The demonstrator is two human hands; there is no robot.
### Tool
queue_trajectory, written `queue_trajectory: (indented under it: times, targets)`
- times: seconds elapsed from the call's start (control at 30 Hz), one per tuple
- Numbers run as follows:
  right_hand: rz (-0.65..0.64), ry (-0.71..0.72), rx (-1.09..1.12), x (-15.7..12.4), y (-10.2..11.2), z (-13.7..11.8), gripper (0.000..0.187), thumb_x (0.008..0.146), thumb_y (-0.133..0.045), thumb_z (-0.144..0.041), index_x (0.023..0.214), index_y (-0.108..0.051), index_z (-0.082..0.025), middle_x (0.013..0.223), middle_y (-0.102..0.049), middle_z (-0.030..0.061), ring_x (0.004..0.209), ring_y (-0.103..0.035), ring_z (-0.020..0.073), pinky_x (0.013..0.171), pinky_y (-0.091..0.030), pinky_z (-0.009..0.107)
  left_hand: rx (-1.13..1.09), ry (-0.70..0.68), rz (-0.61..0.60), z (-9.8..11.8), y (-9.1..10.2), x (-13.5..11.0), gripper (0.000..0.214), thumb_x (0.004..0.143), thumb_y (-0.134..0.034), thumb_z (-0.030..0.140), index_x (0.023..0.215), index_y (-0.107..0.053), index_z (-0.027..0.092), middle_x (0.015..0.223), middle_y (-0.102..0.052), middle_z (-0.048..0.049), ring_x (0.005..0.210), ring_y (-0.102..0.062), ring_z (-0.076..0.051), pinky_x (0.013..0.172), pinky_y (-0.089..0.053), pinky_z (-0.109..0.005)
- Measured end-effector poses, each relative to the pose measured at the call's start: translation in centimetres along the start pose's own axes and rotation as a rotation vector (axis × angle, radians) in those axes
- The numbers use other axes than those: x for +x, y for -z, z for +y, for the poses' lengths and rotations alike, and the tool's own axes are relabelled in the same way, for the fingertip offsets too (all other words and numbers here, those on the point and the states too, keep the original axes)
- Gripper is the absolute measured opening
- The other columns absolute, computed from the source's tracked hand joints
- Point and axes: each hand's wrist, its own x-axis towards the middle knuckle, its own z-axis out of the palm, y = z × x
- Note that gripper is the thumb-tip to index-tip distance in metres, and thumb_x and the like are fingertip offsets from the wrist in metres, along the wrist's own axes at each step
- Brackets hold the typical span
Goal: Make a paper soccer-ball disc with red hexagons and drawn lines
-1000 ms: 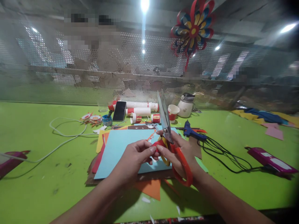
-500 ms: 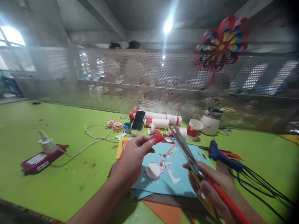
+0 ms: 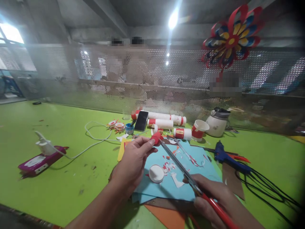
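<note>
Between thumb and fingers, my left hand point(image 3: 137, 157) pinches a small red piece of paper point(image 3: 156, 138) above the sheets. My right hand point(image 3: 212, 197) is closed around the red handle of a pair of scissors point(image 3: 178, 163). The blades point up and left, and their tips reach the edge of the red piece. Below lie light blue paper sheets point(image 3: 152, 190) strewn with red and white paper scraps point(image 3: 169, 166). A round white disc point(image 3: 156, 173) rests on the blue sheet, beside a white offcut point(image 3: 177, 180).
Behind the sheets are a phone point(image 3: 141, 121), white-and-red paper tubes point(image 3: 160, 123), a paper cup point(image 3: 199, 129), a blue paint jar point(image 3: 129, 128) and a kettle point(image 3: 218, 122). A blue glue gun point(image 3: 230, 159) with black cables lies right; a purple power strip point(image 3: 43, 161) lies left.
The scissors have swung left and down, bringing their blades together at the red piece. My left hand has shifted slightly left, still pinching it.
</note>
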Motion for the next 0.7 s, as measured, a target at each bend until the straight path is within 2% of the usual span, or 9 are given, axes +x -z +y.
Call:
queue_trajectory:
  times: [0.2, 0.37, 0.53, 0.63, 0.7]
  targets:
    - [0.045, -0.027, 0.031, -0.2, -0.4, 0.0, 0.051, 0.089, -0.038, -0.063, 0.102, -0.065, -0.022, 0.073, -0.065, 0.0038, 0.063, -0.056, 0.0178, 0.057, -0.042, 0.027, 0.002, 0.009, -0.034, -0.3, 0.1, 0.0, 0.014, 0.069, -0.077, 0.021, 0.066, -0.064, 0.014, 0.076, -0.064, -0.0012, 0.072, -0.054, -0.011, 0.073, -0.045, -0.025]
    - [0.081, -0.088, 0.011, -0.5, -0.4, -0.9, 0.052, 0.088, -0.035, -0.066, 0.091, -0.066, -0.024, 0.064, -0.059, 0.0024, 0.059, -0.054, 0.0177, 0.052, -0.04, 0.027, 0.033, -0.005, -0.061, -0.5, 0.1, -0.1, 0.016, 0.071, -0.076, 0.022, 0.065, -0.063, 0.015, 0.074, -0.062, -0.0003, 0.073, -0.054, -0.012, 0.074, -0.043, -0.026]
    - [0.094, -0.033, 0.034, -0.2, -0.6, -0.4, 0.052, 0.089, -0.036, -0.064, 0.084, -0.066, -0.021, 0.062, -0.056, 0.0021, 0.058, -0.052, 0.0154, 0.054, -0.042, 0.027, 0.087, -0.015, -0.071, -0.6, 0.2, -0.1, 0.016, 0.073, -0.074, 0.025, 0.066, -0.064, 0.015, 0.077, -0.062, -0.0012, 0.073, -0.053, -0.012, 0.075, -0.041, -0.027]
    - [0.074, -0.006, 0.092, -0.1, -0.6, -0.3, 0.051, 0.09, -0.037, -0.062, 0.089, -0.067, -0.021, 0.055, -0.049, -0.0003, 0.05, -0.048, 0.0134, 0.045, -0.039, 0.024, 0.101, -0.02, -0.075, -0.6, 0.2, -0.1, 0.015, 0.073, -0.074, 0.026, 0.067, -0.064, 0.016, 0.077, -0.062, -0.0018, 0.073, -0.053, -0.013, 0.075, -0.041, -0.028]
    - [0.087, 0.014, 0.103, -0.3, -0.5, -0.5, 0.051, 0.09, -0.037, -0.062, 0.094, -0.069, -0.023, 0.055, -0.051, 0.0006, 0.048, -0.049, 0.0146, 0.044, -0.043, 0.024, 0.106, -0.024, -0.087, -0.7, 0.3, -0.1, 0.015, 0.075, -0.072, 0.026, 0.067, -0.064, 0.016, 0.077, -0.063, -0.002, 0.073, -0.053, -0.013, 0.075, -0.04, -0.028]
